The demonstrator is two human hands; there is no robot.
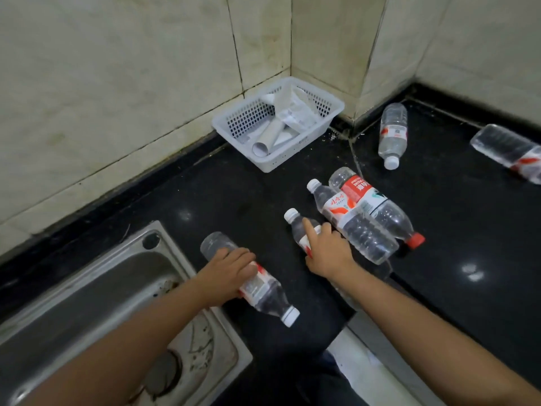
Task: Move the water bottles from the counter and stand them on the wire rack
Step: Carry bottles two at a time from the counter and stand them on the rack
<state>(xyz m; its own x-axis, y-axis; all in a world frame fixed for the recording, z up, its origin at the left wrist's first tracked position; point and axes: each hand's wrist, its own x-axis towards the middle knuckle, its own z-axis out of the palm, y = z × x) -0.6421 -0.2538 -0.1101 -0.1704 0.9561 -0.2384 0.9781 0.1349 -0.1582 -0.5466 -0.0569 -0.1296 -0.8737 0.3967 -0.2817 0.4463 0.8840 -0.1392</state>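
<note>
Several clear water bottles lie on their sides on the black counter (222,189). My left hand (227,272) is wrapped around one white-capped bottle (263,291) beside the sink. My right hand (328,249) grips a second white-capped bottle (295,222), with the index finger stretched along it. Just right of that hand lie a white-capped bottle (348,218) and a red-capped bottle (377,206), touching each other. Another bottle (393,133) lies near the wall corner, and one more (509,152) at the right edge. No wire rack is in view.
A steel sink (96,291) takes up the lower left. A white plastic basket (278,162) with paper rolls and a bag stands against the tiled wall at the corner. The counter's front edge runs along the lower right.
</note>
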